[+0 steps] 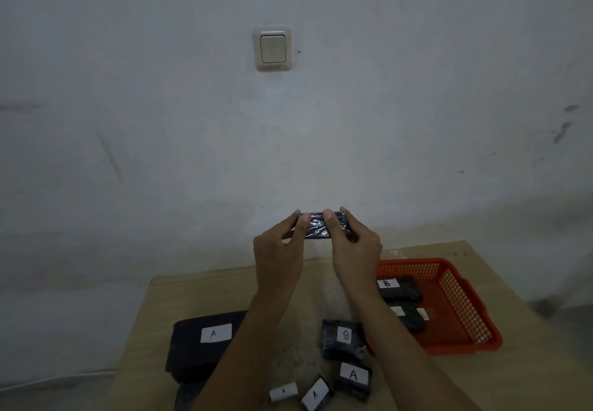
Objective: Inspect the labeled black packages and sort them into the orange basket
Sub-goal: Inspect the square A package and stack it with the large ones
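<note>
A small black shiny-wrapped package (317,226) is held up in front of the wall, above the table. My left hand (278,250) pinches its left end and my right hand (354,247) pinches its right end; no label shows on the side facing me. The orange basket (462,308) stands at the table's right and holds two black packages, one labeled B (401,287) and another (409,316) below it. On the table lie a large package labeled A (205,343), a package marked B (343,338), and small ones labeled A (353,378) (316,394).
A small white-labeled roll (284,393) lies near the front edge of the wooden table (160,314). A light switch (272,48) is mounted on the grey wall behind. Another dark package (189,394) sits partly out of view at the lower left.
</note>
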